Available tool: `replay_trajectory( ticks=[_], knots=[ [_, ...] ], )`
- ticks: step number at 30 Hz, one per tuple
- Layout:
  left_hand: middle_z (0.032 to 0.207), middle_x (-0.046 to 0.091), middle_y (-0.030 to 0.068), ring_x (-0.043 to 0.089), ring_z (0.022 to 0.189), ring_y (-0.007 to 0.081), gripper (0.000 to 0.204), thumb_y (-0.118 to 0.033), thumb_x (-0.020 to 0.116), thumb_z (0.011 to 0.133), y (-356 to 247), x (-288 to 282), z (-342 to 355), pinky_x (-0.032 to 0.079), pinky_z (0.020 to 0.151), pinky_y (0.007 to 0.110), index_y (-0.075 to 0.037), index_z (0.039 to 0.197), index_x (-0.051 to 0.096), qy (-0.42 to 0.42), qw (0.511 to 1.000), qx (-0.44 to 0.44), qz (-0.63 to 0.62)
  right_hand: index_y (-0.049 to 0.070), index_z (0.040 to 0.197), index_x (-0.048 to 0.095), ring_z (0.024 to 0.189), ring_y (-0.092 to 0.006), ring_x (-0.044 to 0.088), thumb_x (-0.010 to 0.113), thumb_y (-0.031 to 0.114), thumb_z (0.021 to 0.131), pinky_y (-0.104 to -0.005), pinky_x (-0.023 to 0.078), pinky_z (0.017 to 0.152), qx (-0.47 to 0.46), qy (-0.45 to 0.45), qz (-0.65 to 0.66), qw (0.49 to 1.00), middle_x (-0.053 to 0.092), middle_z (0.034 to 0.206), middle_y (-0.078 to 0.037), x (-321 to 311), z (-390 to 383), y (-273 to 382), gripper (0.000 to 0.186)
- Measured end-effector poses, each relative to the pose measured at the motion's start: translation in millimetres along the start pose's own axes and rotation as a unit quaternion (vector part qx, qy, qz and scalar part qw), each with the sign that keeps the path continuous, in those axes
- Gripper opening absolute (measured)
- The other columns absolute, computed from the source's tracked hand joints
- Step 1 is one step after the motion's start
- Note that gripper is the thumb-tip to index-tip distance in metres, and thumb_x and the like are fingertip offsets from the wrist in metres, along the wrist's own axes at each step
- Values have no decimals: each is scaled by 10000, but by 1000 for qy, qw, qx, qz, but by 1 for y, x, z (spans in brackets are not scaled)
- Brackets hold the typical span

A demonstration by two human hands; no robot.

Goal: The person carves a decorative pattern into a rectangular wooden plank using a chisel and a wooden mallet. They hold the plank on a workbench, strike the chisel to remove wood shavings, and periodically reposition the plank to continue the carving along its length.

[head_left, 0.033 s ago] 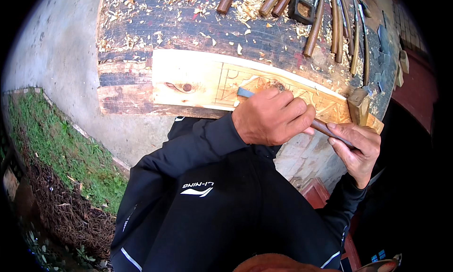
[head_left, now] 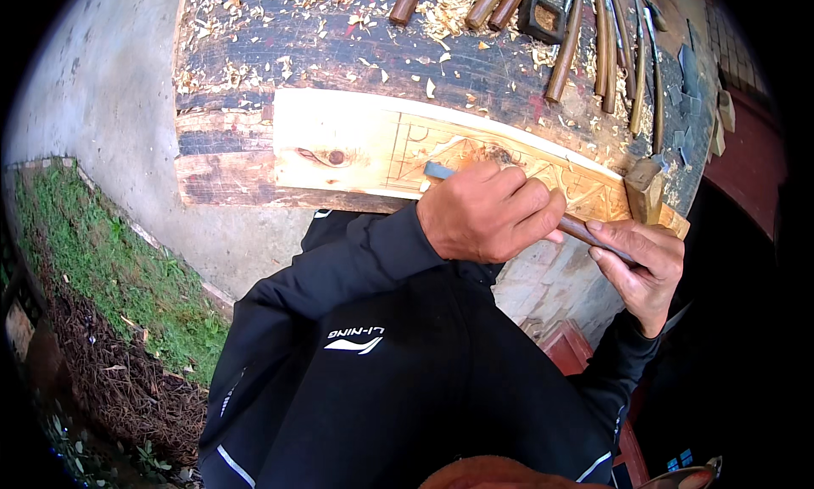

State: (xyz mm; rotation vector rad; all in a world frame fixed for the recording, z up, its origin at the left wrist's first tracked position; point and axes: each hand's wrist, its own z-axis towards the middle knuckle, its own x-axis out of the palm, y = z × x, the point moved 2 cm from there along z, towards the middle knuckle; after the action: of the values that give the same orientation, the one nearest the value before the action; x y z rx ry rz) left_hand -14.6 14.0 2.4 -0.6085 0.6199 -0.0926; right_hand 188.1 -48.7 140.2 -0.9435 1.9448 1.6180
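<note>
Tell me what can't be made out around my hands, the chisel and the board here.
All in the head view:
Middle of the chisel: hidden inside the left hand.
Far end of its handle: covered by the right hand.
Part of the carving on the board: hidden behind the left hand.
Left palm: turned away from the camera.
Wooden handles at the top: cut off by the upper edge.

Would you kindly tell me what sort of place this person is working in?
It looks like an open-air woodcarving spot, perhaps in a yard: a partly carved board lies on a workbench littered with wood shavings, and a strip of grass borders the concrete ground.
</note>
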Motion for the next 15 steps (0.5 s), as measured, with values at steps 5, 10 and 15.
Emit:
replay_trajectory(
  ticks=[5, 10, 15],
  knots=[
    [849, 564, 19, 573, 669, 165, 452, -381, 835, 840, 3, -1, 2, 440, 552, 317, -53, 1135, 734, -30, 999, -18, -7, -29, 1123, 828, 724, -207, 779, 863, -75, 788, -290, 576, 631, -29, 18, -2, 999, 806, 885, -163, -3, 14, 1, 340],
    [841, 570, 28, 590, 668, 179, 472, -374, 857, 817, 6, -2, 3, 455, 554, 324, -53, 1140, 736, -37, 998, -46, -21, -30, 1127, 827, 697, -196, 772, 864, -72, 787, -286, 564, 601, -41, 33, -3, 999, 802, 864, -156, -8, 26, 2, 345],
    [793, 560, 28, 588, 642, 189, 446, -367, 850, 829, 8, 0, 7, 444, 540, 336, -57, 1127, 734, -64, 994, -67, -52, -21, 1126, 828, 688, -210, 781, 866, -48, 776, -295, 571, 598, -65, 63, -23, 996, 800, 839, -149, -20, 41, 7, 354]
  ],
)
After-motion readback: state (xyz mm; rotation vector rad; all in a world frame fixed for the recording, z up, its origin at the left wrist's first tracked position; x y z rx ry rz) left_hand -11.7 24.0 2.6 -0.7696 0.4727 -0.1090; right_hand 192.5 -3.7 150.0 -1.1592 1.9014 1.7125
